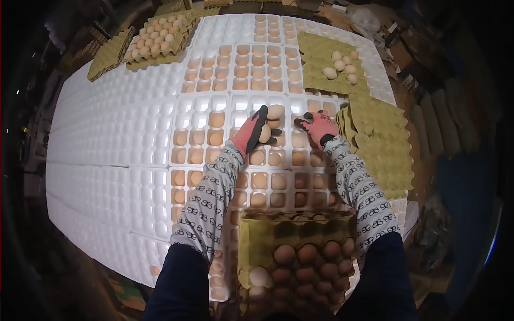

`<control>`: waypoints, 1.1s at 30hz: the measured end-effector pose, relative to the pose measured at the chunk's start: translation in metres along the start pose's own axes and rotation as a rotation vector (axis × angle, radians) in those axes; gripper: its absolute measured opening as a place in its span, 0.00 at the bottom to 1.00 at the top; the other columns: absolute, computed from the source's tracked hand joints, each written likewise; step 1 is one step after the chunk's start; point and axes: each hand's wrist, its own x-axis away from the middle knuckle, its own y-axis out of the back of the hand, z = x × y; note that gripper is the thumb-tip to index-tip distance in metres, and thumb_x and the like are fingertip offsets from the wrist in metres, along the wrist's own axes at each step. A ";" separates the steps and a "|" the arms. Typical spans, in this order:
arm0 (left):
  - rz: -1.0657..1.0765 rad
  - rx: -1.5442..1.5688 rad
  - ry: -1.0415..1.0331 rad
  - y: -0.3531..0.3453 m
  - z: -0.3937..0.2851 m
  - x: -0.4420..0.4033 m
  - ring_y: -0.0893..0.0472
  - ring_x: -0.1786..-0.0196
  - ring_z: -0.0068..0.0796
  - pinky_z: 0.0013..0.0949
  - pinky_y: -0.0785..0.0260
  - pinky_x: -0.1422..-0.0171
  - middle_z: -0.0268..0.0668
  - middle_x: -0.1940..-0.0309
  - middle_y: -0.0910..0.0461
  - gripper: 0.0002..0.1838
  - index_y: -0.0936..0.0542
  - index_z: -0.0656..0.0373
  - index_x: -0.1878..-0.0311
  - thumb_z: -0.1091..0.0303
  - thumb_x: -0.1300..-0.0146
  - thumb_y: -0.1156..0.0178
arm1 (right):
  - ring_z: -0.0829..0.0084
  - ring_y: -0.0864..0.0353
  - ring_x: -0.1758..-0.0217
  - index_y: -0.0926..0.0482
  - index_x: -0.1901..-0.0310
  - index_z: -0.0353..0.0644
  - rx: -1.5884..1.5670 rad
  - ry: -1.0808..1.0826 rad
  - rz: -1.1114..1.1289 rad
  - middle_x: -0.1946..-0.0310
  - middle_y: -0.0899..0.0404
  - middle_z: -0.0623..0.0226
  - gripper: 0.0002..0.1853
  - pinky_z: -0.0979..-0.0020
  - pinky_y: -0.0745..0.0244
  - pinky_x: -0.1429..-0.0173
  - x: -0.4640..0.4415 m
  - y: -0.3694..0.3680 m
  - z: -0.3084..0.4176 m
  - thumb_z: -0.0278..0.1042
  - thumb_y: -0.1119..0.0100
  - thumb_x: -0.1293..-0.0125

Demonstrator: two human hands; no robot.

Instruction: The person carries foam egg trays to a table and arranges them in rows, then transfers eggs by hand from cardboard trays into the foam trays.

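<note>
Held in the gloved left hand [254, 132], smooth, pale cream, oval hen-type eggs [265, 134], close together; below, flat-lying, square-celled, glossy white plastic trays [185, 121], partly filled with tan oval eggs [216, 139].

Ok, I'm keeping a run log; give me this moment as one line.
left hand: holding eggs | right hand: above white tray, no egg visible in it | yellow-green carton: eggs inside, near body

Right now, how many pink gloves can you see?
2. One glove is on the left hand, which holds eggs over the white trays. The other glove is on the right hand, near the green trays. I can't see any more.
</note>
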 end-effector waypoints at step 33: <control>0.454 -1.623 -0.670 -0.111 -0.005 0.261 0.28 0.45 0.39 0.44 0.37 0.37 0.41 0.54 0.27 0.31 0.27 0.60 0.44 0.52 0.47 0.35 | 0.54 0.20 0.55 0.34 0.34 0.42 0.062 0.713 0.261 0.54 0.23 0.54 0.34 0.61 0.25 0.50 0.285 0.106 0.046 0.46 0.37 0.41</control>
